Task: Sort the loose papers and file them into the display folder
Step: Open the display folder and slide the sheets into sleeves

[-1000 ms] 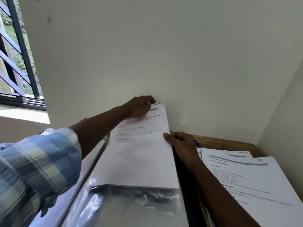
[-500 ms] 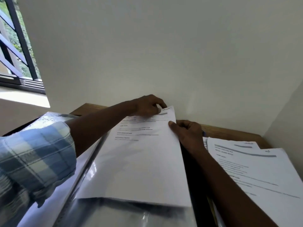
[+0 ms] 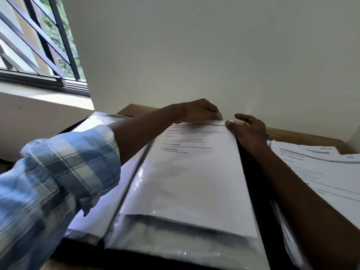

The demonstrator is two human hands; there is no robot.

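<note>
We have the display folder [image 3: 265,227] lying open on the wooden counter [image 3: 307,138], pushed up towards the pale wall [image 3: 214,55]. On its right-hand page a clear pocket [image 3: 165,244] holds a printed sheet [image 3: 194,182]. The sheet sits most of the way inside, its near edge short of the pocket's bottom and its printed end at the far opening.

Our left hand [image 3: 196,112] reaches across from a rolled plaid cuff [image 3: 68,172], and its fingers [image 3: 214,112] are curled and pinch the far edge of the sheet. Our right hand [image 3: 248,130] lies beside the far right corner, with the thumb [image 3: 229,125] resting on that corner and the other fingers loose and spread, closed round nothing.

The loose papers [image 3: 321,168] lie in an uneven stack on the counter to the right of the folder, just past our right forearm. A barred window [image 3: 39,45] stands at the upper left.
</note>
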